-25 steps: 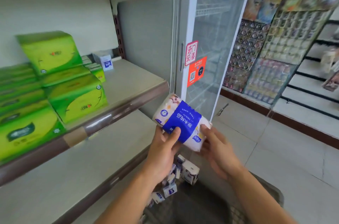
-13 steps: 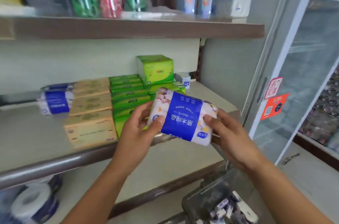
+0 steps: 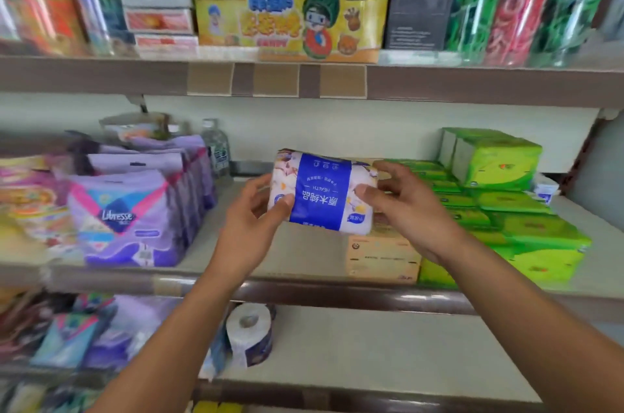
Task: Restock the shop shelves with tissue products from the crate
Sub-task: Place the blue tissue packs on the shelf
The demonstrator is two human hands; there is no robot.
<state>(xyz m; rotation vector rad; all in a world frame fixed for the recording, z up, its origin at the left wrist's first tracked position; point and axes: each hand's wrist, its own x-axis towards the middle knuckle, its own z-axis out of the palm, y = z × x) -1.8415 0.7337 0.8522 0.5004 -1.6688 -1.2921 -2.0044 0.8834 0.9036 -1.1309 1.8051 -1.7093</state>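
While you face the shelving, here's the state:

Tissue pack: white pack with a blue band, tissue pack [image 3: 322,191], centre of the frame, held in the air in front of the middle shelf [image 3: 304,252], printed text upside down to you.

Left hand: your left hand [image 3: 251,220] grips the pack's left end, thumb curled onto the front, other fingers [image 3: 256,183] behind it.

Right hand: your right hand [image 3: 410,210] grips the right end, thumb on the front face, fingers wrapped over the top edge.

Right of frame: green tissue packs [image 3: 526,230] stacked in rows on the middle shelf, one more pack on top at the back; tan tissue box [image 3: 383,255] just left of them, directly below the held pack.

Left of frame: purple Libresse packs [image 3: 135,210] lined front to back on the same shelf.

Lower centre: toilet roll [image 3: 250,333] on the lower shelf.

Top of frame: upper shelf carries a yellow cartoon display box [image 3: 287,20] and blurred wrapped goods.
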